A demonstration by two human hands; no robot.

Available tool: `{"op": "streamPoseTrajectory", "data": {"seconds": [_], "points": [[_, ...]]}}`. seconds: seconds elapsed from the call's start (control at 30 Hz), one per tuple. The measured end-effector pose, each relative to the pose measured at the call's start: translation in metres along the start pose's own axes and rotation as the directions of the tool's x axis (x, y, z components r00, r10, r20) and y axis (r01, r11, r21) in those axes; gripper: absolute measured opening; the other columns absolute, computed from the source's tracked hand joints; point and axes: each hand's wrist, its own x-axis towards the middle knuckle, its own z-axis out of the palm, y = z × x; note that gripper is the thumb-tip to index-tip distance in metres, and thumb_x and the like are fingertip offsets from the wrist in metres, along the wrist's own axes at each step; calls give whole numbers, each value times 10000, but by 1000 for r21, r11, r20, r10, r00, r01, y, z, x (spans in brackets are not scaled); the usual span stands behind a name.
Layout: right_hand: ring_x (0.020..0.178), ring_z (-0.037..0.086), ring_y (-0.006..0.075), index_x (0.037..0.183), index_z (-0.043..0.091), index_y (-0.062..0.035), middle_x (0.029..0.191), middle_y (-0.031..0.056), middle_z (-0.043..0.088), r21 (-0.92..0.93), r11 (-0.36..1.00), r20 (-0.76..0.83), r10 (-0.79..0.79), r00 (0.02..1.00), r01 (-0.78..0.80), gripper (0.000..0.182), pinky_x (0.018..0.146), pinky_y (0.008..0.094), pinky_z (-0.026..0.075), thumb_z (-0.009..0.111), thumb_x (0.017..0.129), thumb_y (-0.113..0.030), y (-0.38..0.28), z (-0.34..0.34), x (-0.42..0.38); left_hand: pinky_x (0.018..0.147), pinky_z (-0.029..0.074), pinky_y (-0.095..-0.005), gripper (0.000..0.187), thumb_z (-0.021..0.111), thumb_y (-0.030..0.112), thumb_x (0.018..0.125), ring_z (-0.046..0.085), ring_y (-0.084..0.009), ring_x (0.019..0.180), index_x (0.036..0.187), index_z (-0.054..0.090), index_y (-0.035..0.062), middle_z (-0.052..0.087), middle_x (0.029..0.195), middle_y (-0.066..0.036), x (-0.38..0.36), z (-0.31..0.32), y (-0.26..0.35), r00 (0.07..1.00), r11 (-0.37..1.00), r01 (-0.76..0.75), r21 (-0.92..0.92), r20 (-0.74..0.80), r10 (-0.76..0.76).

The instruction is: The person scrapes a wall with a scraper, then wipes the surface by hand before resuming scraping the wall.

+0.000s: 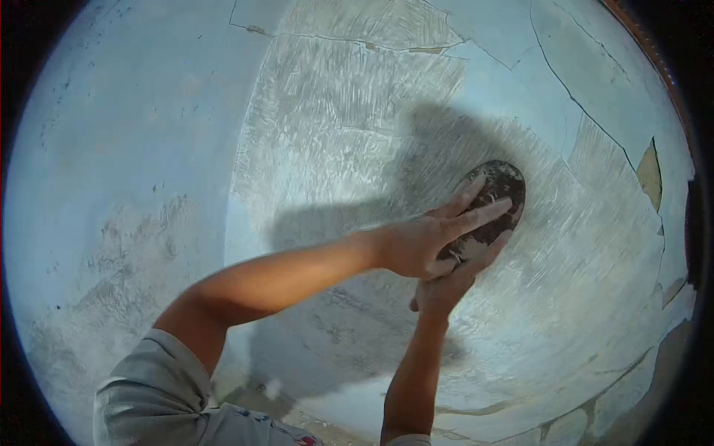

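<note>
A dark oval block [503, 180], its back smeared with pale dust, is held against the scraped part of the wall [327, 97]. My left hand [439, 236] reaches in from the left and lies over the block, fingers stretched across its back and pressing on it. Below it, my right hand [455, 285] grips the block's lower edge, with its fingers along the right side. The two hands touch or overlap at the wrist and palm. Whitish dust coats the fingers. The block's working face is turned to the wall and hidden.
Pale blue paint [149, 89] covers the wall on the left, with a rough worn patch [141, 253] lower down. Cracks [571, 97] run across the upper right. A chipped spot [649, 177] shows bare material near the right edge. My arms cast shadows [327, 223] on the wall.
</note>
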Motion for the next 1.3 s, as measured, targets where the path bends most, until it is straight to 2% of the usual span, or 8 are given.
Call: {"op": "streamPoseTrajectory", "data": {"seconds": [0.2, 0.43, 0.57, 0.7, 0.87, 0.97, 1.07, 1.3], "points": [[1272, 674, 406, 1686, 213, -178, 1360, 314, 651, -221, 975, 129, -6, 992, 35, 917, 1038, 470, 589, 638, 924, 101, -3, -21, 40, 1288, 293, -577, 760, 707, 502, 986, 295, -397, 1590, 1643, 417, 251, 202, 1770, -144, -8, -151, -73, 1000, 873, -11, 487, -4, 14], [1001, 784, 317, 1641, 405, -126, 1165, 258, 763, -233, 941, 183, -207, 961, 247, 765, 841, 386, 606, 550, 935, 132, -10, 15, 85, 1286, 83, -708, 829, 463, 803, 979, 191, -422, 1618, 1671, 338, 364, 129, 1793, -72, 5, -260, -202, 958, 212, 272, 938, -285, 28], [1081, 773, 357, 1643, 387, -86, 1204, 281, 753, -182, 983, 198, 2, 980, 35, 736, 915, 396, 592, 723, 991, -138, -32, 41, 91, 1259, 73, -744, 820, 488, 807, 963, 146, -394, 1635, 1632, 435, 336, 224, 1774, -61, 1, -242, -222, 892, 308, 347, 886, -413, 182], [1070, 774, 363, 1615, 417, -47, 1156, 274, 766, -321, 943, 187, 150, 971, -84, 779, 928, 415, 599, 670, 1033, -500, -39, 57, 91, 1303, 44, -664, 789, 521, 754, 984, 114, -328, 1649, 1645, 404, 340, 236, 1770, -33, -8, -248, -238, 892, 374, 223, 900, -343, 295], [1123, 744, 412, 1636, 326, 12, 1273, 333, 703, -426, 903, 81, 103, 991, -59, 860, 978, 441, 574, 638, 1042, -526, -47, 75, 82, 1337, 126, -509, 727, 554, 673, 1011, 201, -280, 1634, 1605, 487, 259, 292, 1754, -29, -19, -299, -241, 943, 357, 18, 934, -135, 303], [1136, 733, 424, 1628, 287, 62, 1282, 355, 687, -326, 931, 10, 175, 985, -162, 898, 995, 445, 562, 630, 1041, -524, -50, 87, 74, 1335, 128, -531, 690, 551, 621, 1030, 228, -281, 1626, 1615, 473, 264, 324, 1741, -36, -61, -318, -259, 954, 345, 217, 913, -274, 124], [1140, 730, 423, 1618, 273, 94, 1232, 358, 704, -301, 933, -16, 202, 979, -198, 923, 1002, 442, 555, 628, 1032, -525, -58, 101, 89, 1330, 144, -544, 669, 555, 587, 1036, 247, -279, 1622, 1621, 465, 275, 351, 1730, -50, -85, -328, -267, 905, 335, 107, 936, -231, 357], [1189, 712, 424, 1563, 399, 119, 1256, 364, 694, -370, 897, -133, 206, 970, -241, 921, 1017, 463, 545, 644, 1008, -573, -61, 117, 121, 1334, 100, -563, 698, 538, 558, 1056, 216, -296, 1634, 1661, 393, 240, 280, 1759, -82, -98, -333, -277, 900, 298, 97, 949, -212, 381]]}}
